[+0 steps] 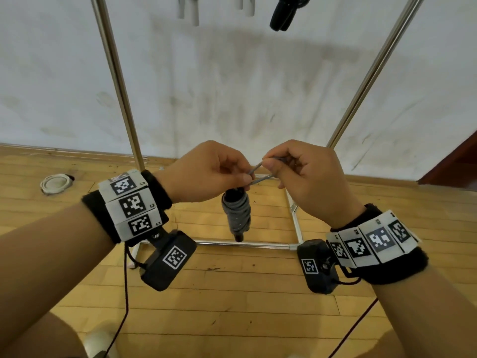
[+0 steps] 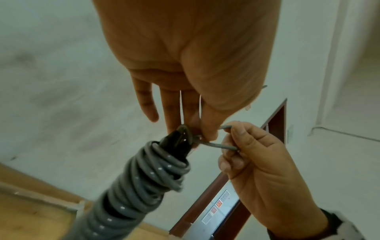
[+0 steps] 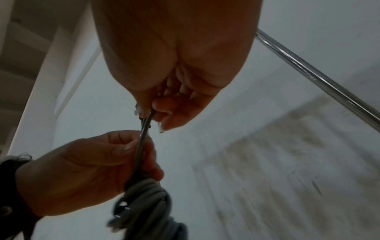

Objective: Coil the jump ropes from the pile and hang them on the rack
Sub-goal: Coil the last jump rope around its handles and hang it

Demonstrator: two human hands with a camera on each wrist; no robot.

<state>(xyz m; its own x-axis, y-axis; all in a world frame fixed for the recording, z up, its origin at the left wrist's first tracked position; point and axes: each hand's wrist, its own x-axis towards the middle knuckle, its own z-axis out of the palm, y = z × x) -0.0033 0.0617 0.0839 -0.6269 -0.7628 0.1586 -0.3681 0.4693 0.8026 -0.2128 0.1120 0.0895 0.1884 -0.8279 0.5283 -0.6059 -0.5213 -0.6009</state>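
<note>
A grey jump rope (image 1: 236, 215) (image 2: 135, 183) (image 3: 144, 209) is coiled tightly round its black handles and hangs in the air between my hands. My left hand (image 1: 206, 171) (image 2: 205, 129) (image 3: 92, 165) pinches the rope just above the bundle's top. My right hand (image 1: 302, 174) (image 2: 257, 154) (image 3: 164, 112) pinches a short loop of the same rope (image 1: 260, 173) a little to the right. The metal rack (image 1: 121, 81) stands right behind, its uprights to either side of my hands.
Coiled ropes hang from the rack at the top: pale ones (image 1: 187, 9) and a black one (image 1: 284, 14). A white coiled rope (image 1: 55, 183) lies on the wooden floor at the left. The rack's base bar (image 1: 245, 244) runs below my hands. A white wall is behind.
</note>
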